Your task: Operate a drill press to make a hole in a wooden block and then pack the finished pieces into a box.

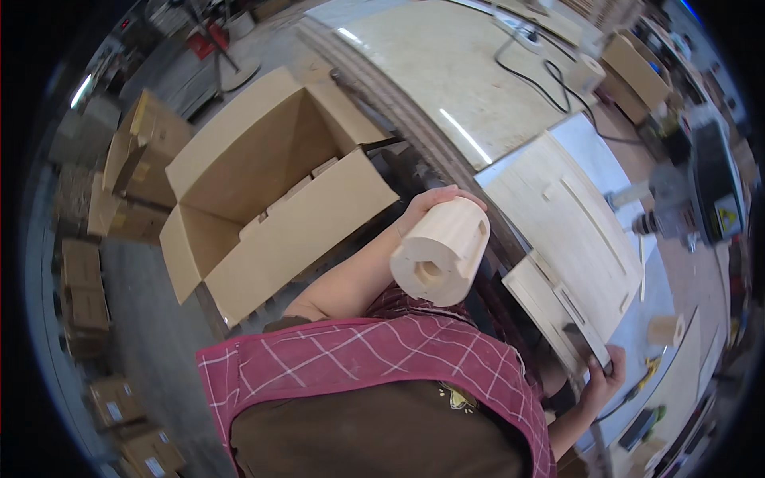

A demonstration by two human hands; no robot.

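Note:
My left hand (438,201) is wrapped round the far end of a thick pale wooden cylinder (446,247). The cylinder's near end face shows an angular hole, and a slot and notch are cut in its side. It is tilted in front of my apron, between an open carton and the workbench. At the lower right, my right hand (603,381) is closed on the near end of a narrow, light-coloured strip (588,334) with a dark part beside it. That strip lies along a small wooden board (542,299) at the bench edge. What the strip is I cannot make out.
Left of me stands an open cardboard box (295,239) with wooden pieces inside. A large plywood panel with raised strips (570,223) lies on the bench, beside a drill-like machine (701,191). A black cable (550,76) crosses the bench. More cartons (84,275) line the far left.

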